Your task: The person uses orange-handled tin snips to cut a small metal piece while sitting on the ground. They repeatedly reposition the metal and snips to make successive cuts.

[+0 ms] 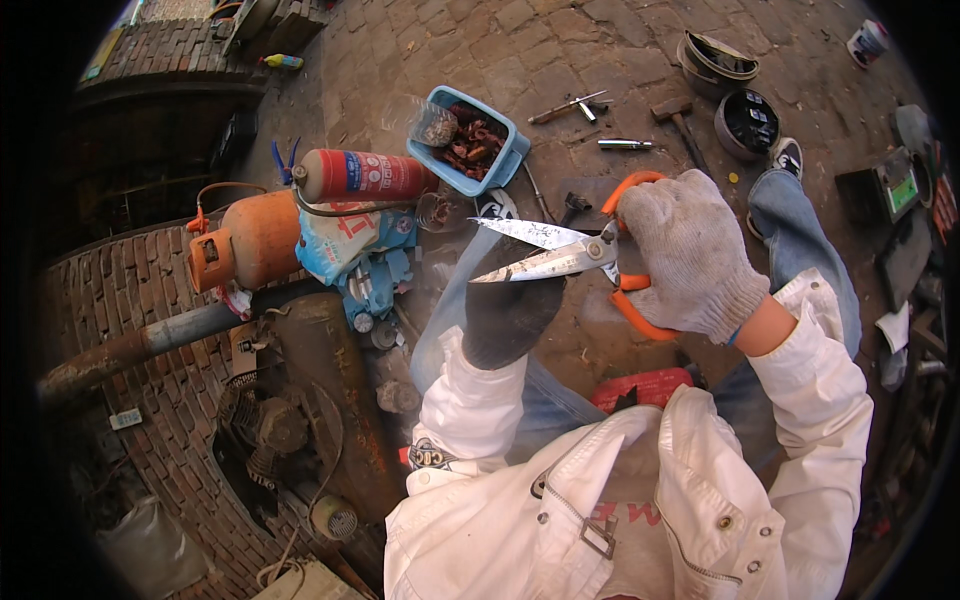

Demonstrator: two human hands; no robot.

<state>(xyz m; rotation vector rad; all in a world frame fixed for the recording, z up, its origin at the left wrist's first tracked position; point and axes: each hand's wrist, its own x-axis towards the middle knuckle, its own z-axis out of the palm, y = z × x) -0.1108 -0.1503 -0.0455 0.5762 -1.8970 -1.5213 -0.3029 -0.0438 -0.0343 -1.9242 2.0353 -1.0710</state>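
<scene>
So I've got these big orange-handled shears (606, 251) up in front of me, above the stone paving (470, 45) between my legs, and my right hand (692, 250) in its pale knit glove is wrapped round the handles (640, 180), closed on them. Blades (545, 266) point off to my left, the long axis running pretty much straight across me, handles right, pivot in the middle. They're spread in a V, the upper blade angling slightly away from me, the lower one slightly back toward me. My left hand (512, 315), dark glove, sits just beneath the lower blade, which hides part of it, so I honestly can't tell if those fingers are gripping anything or even touching the metal. Past the tips there's a light blue basin (517, 155) and a red extinguisher (385, 176), with a hammer (686, 130) lying beyond my right hand.
</scene>
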